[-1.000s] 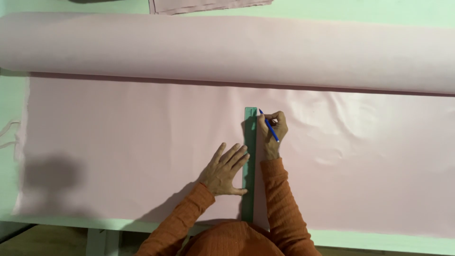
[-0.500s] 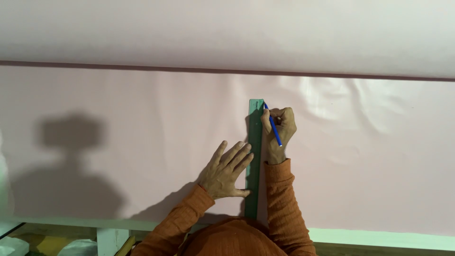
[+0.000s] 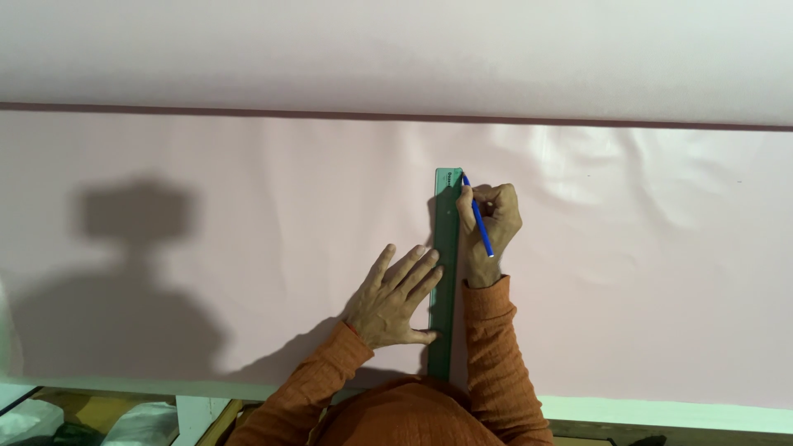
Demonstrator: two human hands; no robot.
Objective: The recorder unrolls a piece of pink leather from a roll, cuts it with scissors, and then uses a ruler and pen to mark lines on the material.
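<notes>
A green ruler (image 3: 445, 272) lay upright across the pale pink sheet (image 3: 206, 248), its far end short of the big pink roll (image 3: 330, 49). The left hand (image 3: 395, 299) pressed flat, fingers spread, against the ruler's left edge. The right hand (image 3: 492, 223) pinched a blue pen (image 3: 477, 215), tip at the ruler's top right corner.

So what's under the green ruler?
The ruler lies flat on pink fabric, pressed down by the left hand. The right hand holds a blue pen at its edge. Any line beneath it is hidden.
</notes>
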